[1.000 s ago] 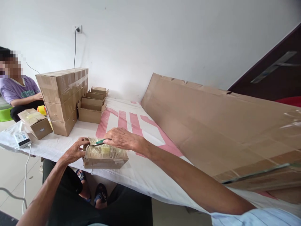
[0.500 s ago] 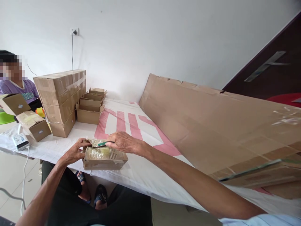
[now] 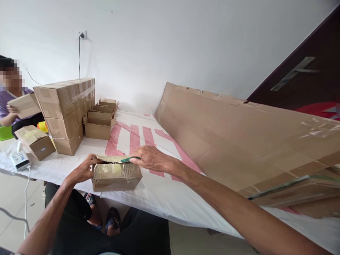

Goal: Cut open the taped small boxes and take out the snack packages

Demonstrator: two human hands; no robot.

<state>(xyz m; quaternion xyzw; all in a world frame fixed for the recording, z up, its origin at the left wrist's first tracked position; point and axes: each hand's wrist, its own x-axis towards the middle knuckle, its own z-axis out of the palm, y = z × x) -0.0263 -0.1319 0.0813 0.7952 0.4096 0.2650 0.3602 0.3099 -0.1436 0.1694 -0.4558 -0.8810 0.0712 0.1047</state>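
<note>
A small cardboard box (image 3: 117,182) with clear tape over its top lies near the table's front edge. A ragged slit runs along its top, and the far flap is raised. My left hand (image 3: 84,170) grips the box's left end, its fingers at the flap and the corner. In my right hand (image 3: 151,158) is a green-handled utility knife (image 3: 126,160), its blade end at the slit towards the box's right side. The inside of the box is hidden.
Stacked taped boxes (image 3: 60,102) and a row of open boxes (image 3: 97,131) stand at the left. A large cardboard sheet (image 3: 225,134) leans along the right. Another box (image 3: 39,147) and a white device (image 3: 20,161) with a cable lie left. A person (image 3: 13,102) holds a cardboard piece.
My right hand has drawn the knife rightwards along the box top, and the slit gapes wider. At the left, the other person has lifted a box and turned it.
</note>
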